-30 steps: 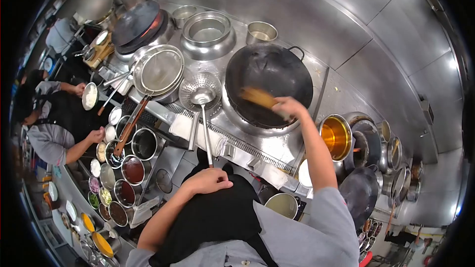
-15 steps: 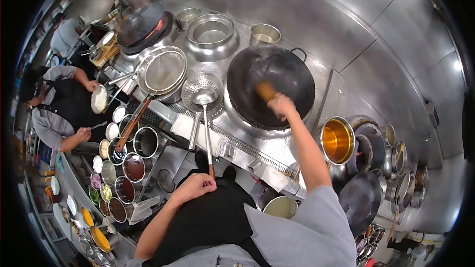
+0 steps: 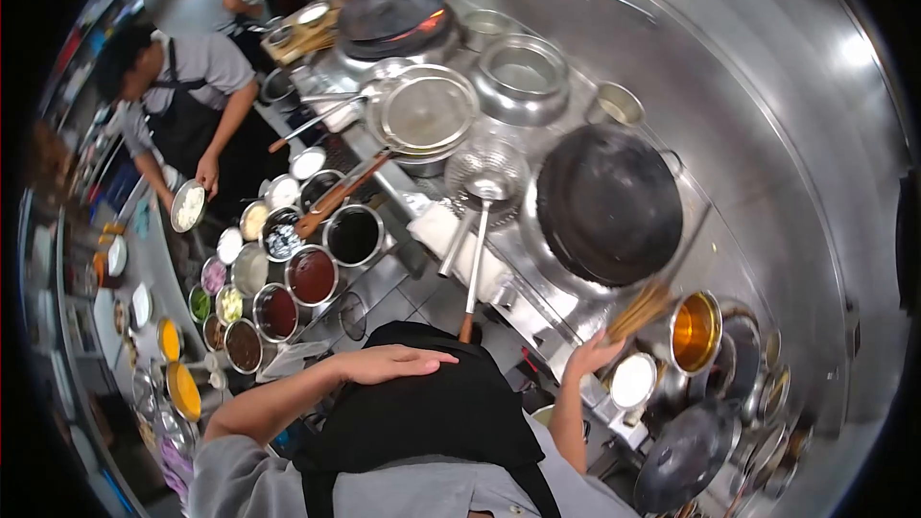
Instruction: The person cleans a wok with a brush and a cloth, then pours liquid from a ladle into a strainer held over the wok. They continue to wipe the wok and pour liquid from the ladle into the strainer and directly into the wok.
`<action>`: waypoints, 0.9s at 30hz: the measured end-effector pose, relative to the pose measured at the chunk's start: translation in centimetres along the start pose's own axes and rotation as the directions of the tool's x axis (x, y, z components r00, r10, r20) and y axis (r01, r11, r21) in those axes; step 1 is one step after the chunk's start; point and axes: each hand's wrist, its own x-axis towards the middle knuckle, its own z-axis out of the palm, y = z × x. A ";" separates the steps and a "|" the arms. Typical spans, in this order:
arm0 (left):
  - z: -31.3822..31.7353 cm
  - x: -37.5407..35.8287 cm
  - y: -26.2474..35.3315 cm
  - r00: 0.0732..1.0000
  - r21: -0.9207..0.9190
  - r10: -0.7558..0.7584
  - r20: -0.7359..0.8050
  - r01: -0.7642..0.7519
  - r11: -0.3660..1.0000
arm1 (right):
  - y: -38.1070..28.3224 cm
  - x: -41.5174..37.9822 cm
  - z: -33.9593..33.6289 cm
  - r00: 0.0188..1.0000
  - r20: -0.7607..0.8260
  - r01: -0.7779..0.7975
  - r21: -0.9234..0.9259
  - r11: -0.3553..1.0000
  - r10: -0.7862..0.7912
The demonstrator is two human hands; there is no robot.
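My left hand lies flat against my black apron, fingers stretched out and holding nothing. Just beyond it is the wooden handle end of a ladle, whose bowl rests in a perforated skimmer. My right hand holds a bamboo wok brush, its bristles pointing up and right. The brush is somewhat blurred, between the wok and a pot of amber oil. A dark wok sits on the burner, with no food visible in it. Near my right wrist stands a container of white contents.
Round wire strainers rest over a pot left of the skimmer. Sauce containers crowd the left side. A co-worker there holds a bowl of white food. Another wok stands over flame at the back.
The brush has left the wok and moved toward me and right with my right hand. My left hand has gone from curled to flat. The view has turned, and the co-worker now leans over.
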 end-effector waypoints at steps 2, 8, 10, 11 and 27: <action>-1.2 -2.4 -0.4 1.000 0.095 -0.022 -0.016 0.023 0.995 | 0.5 -4.6 -0.3 0.982 0.068 -0.154 -0.252 0.955 0.177; -7.8 -7.6 -2.6 0.985 0.274 -0.009 -0.172 0.056 0.960 | 0.3 -3.6 0.0 0.944 0.304 0.056 -0.526 0.849 0.126; -11.7 -7.8 -3.5 0.766 0.575 0.429 -0.479 -0.095 0.812 | -1.6 -4.0 0.5 0.925 0.328 0.262 -0.177 0.949 -0.194; -14.8 -7.5 -3.9 0.622 0.662 0.555 -0.553 -0.076 0.746 | -4.0 -5.9 1.7 0.906 0.376 0.215 -0.017 0.976 -0.193; -33.1 -1.2 -12.2 0.903 -0.450 0.110 -0.416 -0.310 0.838 | -31.5 -14.7 0.2 0.460 0.860 -0.483 0.036 0.875 0.219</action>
